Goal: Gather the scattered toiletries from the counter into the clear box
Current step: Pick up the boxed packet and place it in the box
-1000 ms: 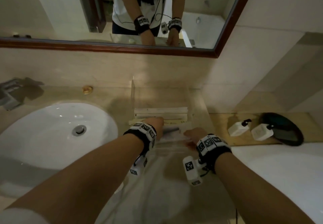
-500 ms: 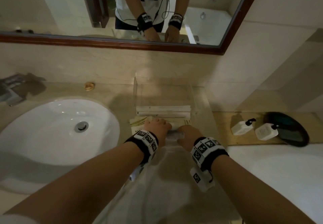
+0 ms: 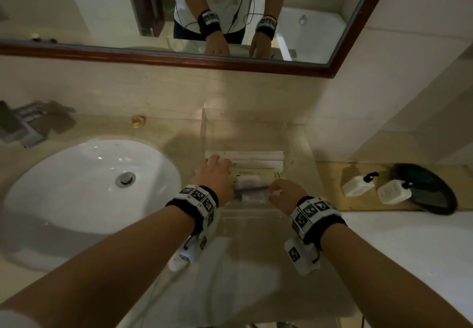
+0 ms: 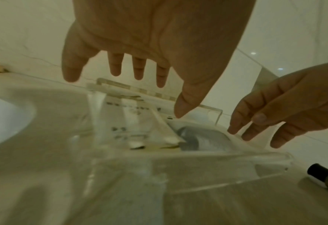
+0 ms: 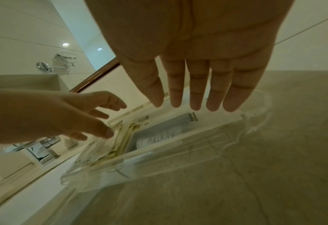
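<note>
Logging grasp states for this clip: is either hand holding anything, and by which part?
Nothing is held. The left hand and right hand hover open-fingered over the clear box.

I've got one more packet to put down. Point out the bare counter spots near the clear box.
Bare counter lies in front of the clear box, between the forearms, and between the box and the sink. Inside the box is crowded: packets fill it, with the left hand and right hand over them.
</note>
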